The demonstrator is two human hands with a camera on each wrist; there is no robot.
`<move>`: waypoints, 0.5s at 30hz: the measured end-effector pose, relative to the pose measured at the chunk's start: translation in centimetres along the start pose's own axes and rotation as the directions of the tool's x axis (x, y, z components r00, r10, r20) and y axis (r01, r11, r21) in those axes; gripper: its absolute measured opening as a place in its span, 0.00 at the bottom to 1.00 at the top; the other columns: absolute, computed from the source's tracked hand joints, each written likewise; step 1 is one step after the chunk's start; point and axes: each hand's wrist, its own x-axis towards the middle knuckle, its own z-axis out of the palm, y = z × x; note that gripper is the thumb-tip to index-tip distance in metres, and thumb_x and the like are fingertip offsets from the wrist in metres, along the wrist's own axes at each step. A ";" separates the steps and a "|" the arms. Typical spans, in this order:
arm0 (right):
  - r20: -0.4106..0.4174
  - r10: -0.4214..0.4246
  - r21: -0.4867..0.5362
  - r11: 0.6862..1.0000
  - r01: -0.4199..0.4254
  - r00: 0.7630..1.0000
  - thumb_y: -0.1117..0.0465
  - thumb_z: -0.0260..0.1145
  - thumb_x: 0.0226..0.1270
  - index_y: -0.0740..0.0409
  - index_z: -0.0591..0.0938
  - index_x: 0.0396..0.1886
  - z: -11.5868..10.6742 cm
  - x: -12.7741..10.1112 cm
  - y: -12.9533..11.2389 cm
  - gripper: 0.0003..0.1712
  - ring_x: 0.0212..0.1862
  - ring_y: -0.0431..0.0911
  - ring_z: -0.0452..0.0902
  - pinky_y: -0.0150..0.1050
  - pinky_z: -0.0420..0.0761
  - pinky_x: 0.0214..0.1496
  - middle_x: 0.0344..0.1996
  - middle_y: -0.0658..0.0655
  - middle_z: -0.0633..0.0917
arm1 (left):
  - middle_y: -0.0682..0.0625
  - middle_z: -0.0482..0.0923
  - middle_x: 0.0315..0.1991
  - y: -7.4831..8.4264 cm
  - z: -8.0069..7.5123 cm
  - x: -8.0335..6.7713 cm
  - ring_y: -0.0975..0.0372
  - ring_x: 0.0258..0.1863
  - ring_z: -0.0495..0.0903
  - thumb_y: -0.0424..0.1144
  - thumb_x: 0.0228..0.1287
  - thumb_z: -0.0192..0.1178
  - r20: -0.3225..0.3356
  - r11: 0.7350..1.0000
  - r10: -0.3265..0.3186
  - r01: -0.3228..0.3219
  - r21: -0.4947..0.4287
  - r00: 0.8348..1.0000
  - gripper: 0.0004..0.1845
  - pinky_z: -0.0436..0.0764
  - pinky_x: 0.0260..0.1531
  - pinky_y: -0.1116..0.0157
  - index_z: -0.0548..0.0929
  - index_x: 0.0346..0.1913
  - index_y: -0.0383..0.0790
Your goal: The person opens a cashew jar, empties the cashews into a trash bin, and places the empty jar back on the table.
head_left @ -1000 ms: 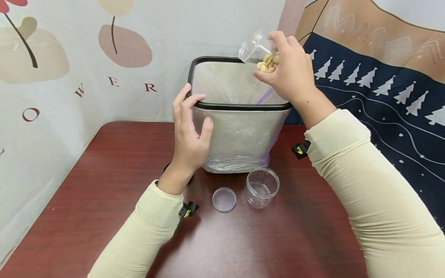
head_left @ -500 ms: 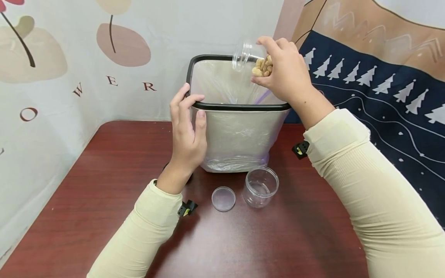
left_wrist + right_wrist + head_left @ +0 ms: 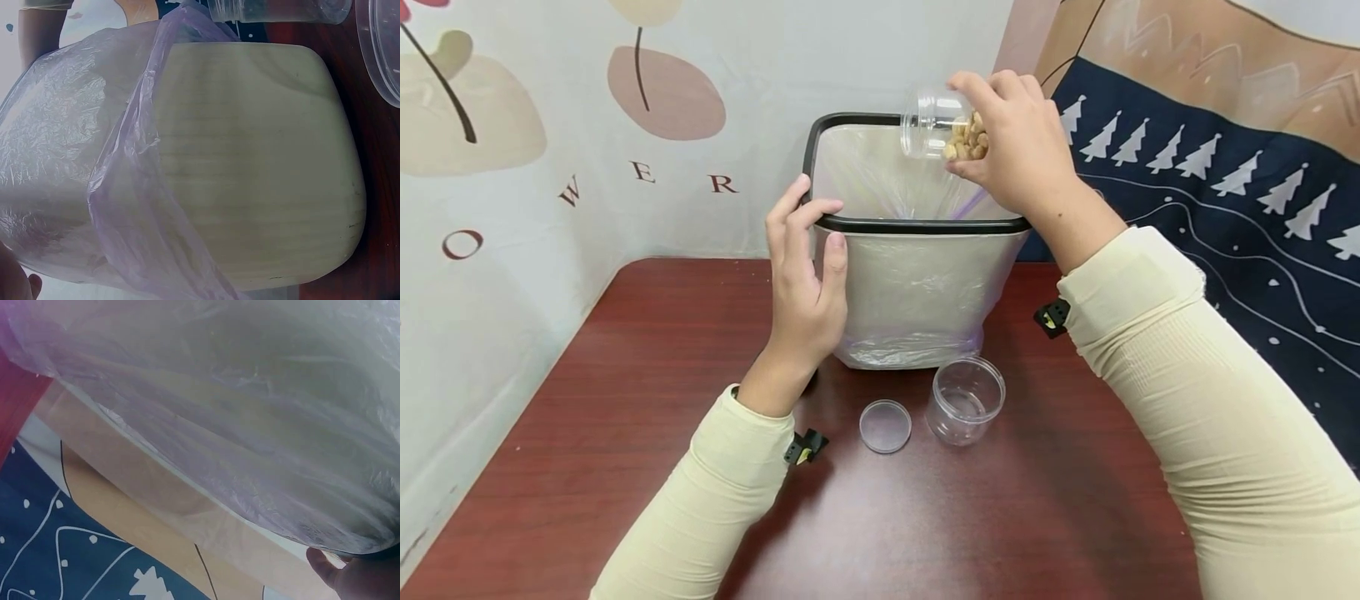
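My right hand (image 3: pixel 1022 137) grips a small clear plastic jar (image 3: pixel 928 121) above the bin's right side. The jar lies on its side, mouth to the left, and pale nuts (image 3: pixel 967 140) sit at its base end. The lined trash bin (image 3: pixel 917 292) has a black rim (image 3: pixel 925 226) and a translucent bag over its walls. My left hand (image 3: pixel 808 287) rests its fingers on the rim's left corner, with the thumb (image 3: pixel 835 265) near the front wall. In the right wrist view part of the right hand (image 3: pixel 369 578) shows below the bin's edge; the jar is hidden there.
On the dark red table (image 3: pixel 865 517), in front of the bin, an open clear jar (image 3: pixel 966 404) stands upright. A round clear lid (image 3: pixel 885 427) lies left of it. A dark object, mostly hidden, sits behind the left wrist. Printed cloths hang behind.
The right hand has shifted slightly left and tipped the jar so that its mouth is lower and nearly level. Nuts remain inside. The left thumb has moved closer to its fingers.
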 end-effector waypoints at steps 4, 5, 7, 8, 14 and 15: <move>0.007 -0.019 -0.018 1.000 0.019 1.000 0.51 0.71 0.64 0.42 0.63 0.76 0.0 0.0 0.0 0.43 0.72 0.58 0.60 0.60 0.65 0.67 0.66 0.63 0.72 | 0.36 0.64 0.68 0.0 0.0 0.0 0.56 0.74 0.60 0.37 0.72 0.48 0.006 1.000 -0.007 0.007 -0.003 1.000 0.16 0.58 0.74 0.57 0.76 0.57 0.34; 0.007 -0.022 -0.021 1.000 0.022 1.000 0.51 0.71 0.64 0.42 0.63 0.76 0.0 0.0 0.0 0.42 0.72 0.58 0.60 0.60 0.65 0.67 0.66 0.63 0.72 | 0.36 0.64 0.68 0.0 0.0 0.0 0.57 0.74 0.60 0.37 0.72 0.48 0.008 1.000 -0.009 0.009 -0.005 1.000 0.16 0.58 0.74 0.57 0.76 0.57 0.34; 0.006 -0.028 -0.027 0.999 0.028 1.000 0.51 0.71 0.65 0.42 0.63 0.76 0.0 0.0 0.1 0.42 0.72 0.58 0.60 0.60 0.65 0.67 0.66 0.63 0.72 | 0.36 0.64 0.69 0.1 0.0 0.0 0.57 0.74 0.60 0.38 0.72 0.48 0.011 1.000 -0.013 0.013 -0.004 1.000 0.16 0.58 0.74 0.57 0.76 0.57 0.35; 0.004 -0.032 -0.029 0.999 0.032 0.999 0.51 0.71 0.65 0.42 0.63 0.75 0.0 0.0 0.1 0.42 0.72 0.58 0.60 0.60 0.65 0.67 0.66 0.63 0.72 | 0.37 0.64 0.69 0.1 0.0 0.0 0.57 0.74 0.60 0.38 0.72 0.48 0.012 1.000 -0.016 0.016 -0.003 1.000 0.16 0.58 0.74 0.57 0.76 0.57 0.35; -0.004 -0.050 -0.039 0.998 0.050 0.999 0.53 0.71 0.64 0.43 0.64 0.75 0.1 0.1 0.0 0.42 0.73 0.58 0.60 0.61 0.65 0.68 0.67 0.63 0.72 | 0.36 0.64 0.69 0.1 0.0 0.0 0.58 0.74 0.60 0.39 0.72 0.48 0.013 1.000 -0.027 0.027 0.001 1.000 0.17 0.58 0.74 0.58 0.76 0.57 0.35; -0.002 -0.049 -0.040 0.998 0.049 0.999 0.53 0.71 0.64 0.42 0.64 0.75 0.1 0.1 0.0 0.42 0.73 0.58 0.59 0.61 0.64 0.68 0.67 0.62 0.71 | 0.36 0.64 0.69 0.1 0.0 0.0 0.58 0.74 0.60 0.39 0.72 0.48 0.013 1.000 -0.029 0.029 0.001 0.999 0.17 0.58 0.74 0.58 0.76 0.57 0.35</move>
